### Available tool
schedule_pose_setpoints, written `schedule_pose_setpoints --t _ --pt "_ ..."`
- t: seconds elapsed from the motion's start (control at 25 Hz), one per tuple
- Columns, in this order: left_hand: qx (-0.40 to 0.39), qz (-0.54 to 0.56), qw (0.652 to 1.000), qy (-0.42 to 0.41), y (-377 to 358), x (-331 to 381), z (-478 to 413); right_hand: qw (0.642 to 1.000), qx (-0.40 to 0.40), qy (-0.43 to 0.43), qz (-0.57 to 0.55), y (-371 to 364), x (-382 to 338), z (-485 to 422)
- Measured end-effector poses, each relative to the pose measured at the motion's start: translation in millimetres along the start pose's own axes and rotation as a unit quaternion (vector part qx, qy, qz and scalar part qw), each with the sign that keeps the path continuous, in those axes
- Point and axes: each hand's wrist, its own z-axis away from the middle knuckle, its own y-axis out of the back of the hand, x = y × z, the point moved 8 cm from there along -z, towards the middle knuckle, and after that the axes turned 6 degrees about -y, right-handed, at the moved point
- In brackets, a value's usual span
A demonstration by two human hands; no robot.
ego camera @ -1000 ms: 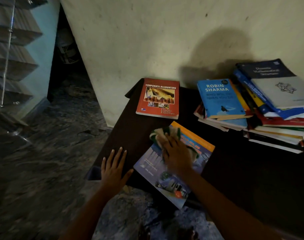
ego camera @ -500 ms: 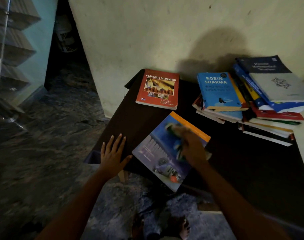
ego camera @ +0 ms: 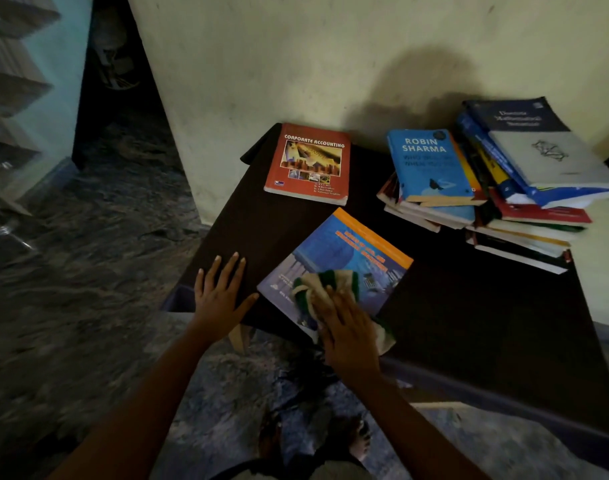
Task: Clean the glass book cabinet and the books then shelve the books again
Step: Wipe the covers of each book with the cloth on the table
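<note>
Dark-covered table (ego camera: 469, 323) stands against a pale wall (ego camera: 296, 64); all books observed lie on it

Blue book (ego camera: 334, 251), with an orange band along its far edge, lies face up and askew at the table's near edge, left of centre; its near corner overhangs that edge

Cream and green cloth (ego camera: 327, 282) lies bunched on the near half of the blue book's cover; the right hand (ego camera: 348, 327) rests on top of the cloth, fingers laid flat and close together, pressing down rather than curled round it

The left hand (ego camera: 220, 292) lies palm down on the table by the near left corner, fingers straight and spread, holding nothing; its thumb tip reaches the blue book's left corner, contact not confirmed

Red book (ego camera: 308, 164), titled Corporate Accounting, lies flat near the far left corner, apart from the blue book

Short stack topped by a light blue Robin Sharma book (ego camera: 428, 164) sits by the far edge, right of the red book; a taller stack (ego camera: 525, 223) stands just beside it at the far right, topped by a grey and navy book (ego camera: 545, 150); the stacks are uneven

Glass shelves (ego camera: 12, 91) show at the left margin, well apart from the table; contents cannot be made out; a bare foot (ego camera: 360, 441) shows on the floor below the near edge
</note>
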Motion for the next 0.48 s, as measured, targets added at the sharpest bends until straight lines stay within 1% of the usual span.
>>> schedule_pose_setpoints --t 0.08,0.16,0.2,0.24,0.28,0.36,0.4,0.44,0.48 --pt "0.007 0.015 1.000 -0.004 9 7 2 0.999 -0.018 0.041 -0.006 -3 -13 14" --pt "0.026 0.077 0.996 0.018 22 27 8 0.996 -0.038 0.081 -0.021 1 -13 16" --pt "0.048 0.120 0.991 0.024 28 42 12 0.995 -0.046 0.072 -0.047 6 -8 15" --pt "0.067 0.153 0.985 0.031 34 59 13 0.995 -0.046 0.044 -0.078 13 -1 13" --pt "0.067 0.165 0.983 0.049 35 71 11 0.994 -0.038 0.008 -0.103 22 8 9" --pt "0.017 0.159 0.981 0.108 30 77 1 0.990 0.002 -0.056 -0.131 42 28 4" --pt "-0.014 0.180 0.975 0.133 26 75 -7 0.988 0.019 -0.068 -0.137 52 34 1" --pt "-0.047 0.229 0.961 0.150 22 70 -15 0.987 0.030 -0.071 -0.142 60 39 -2" --pt "-0.074 0.296 0.941 0.149 19 71 -20 0.986 0.038 -0.066 -0.146 68 42 -4"
